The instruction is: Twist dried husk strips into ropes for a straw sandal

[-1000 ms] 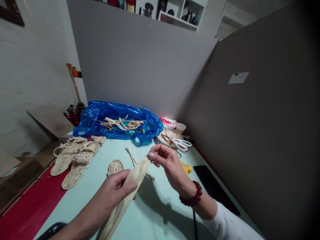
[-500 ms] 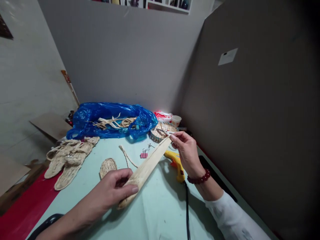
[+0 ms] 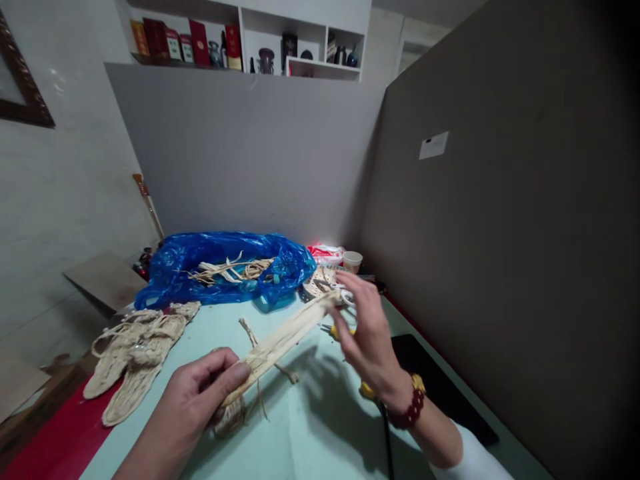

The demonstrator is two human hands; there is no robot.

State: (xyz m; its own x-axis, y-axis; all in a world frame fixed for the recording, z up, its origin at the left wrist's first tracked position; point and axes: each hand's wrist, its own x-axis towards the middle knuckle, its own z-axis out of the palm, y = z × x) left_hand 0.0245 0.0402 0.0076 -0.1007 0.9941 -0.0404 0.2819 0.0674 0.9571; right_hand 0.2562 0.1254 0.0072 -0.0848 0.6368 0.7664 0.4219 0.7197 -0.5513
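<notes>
A long, flat strip of pale dried plant fibre slants upward to the right above the table. My left hand pinches its near end between thumb and fingers. At the far end, my right hand has its fingers apart, slightly blurred; whether a fingertip touches the strip I cannot tell. A small woven fibre piece shows below the left hand, partly hidden. A twisted cord passes beneath the strip. The yellow glue gun lies mostly hidden behind my right hand and wrist.
A blue plastic bag holding loose fibre strips stands at the back. Woven sandals lie at the left edge. Near the back right are a spotted basket and a paper cup. Grey partitions enclose the table.
My right hand has let go of the strip's far end and opened its fingers. The left hand, still holding the strip, has shifted left and lower in view. The head view has tilted up.
</notes>
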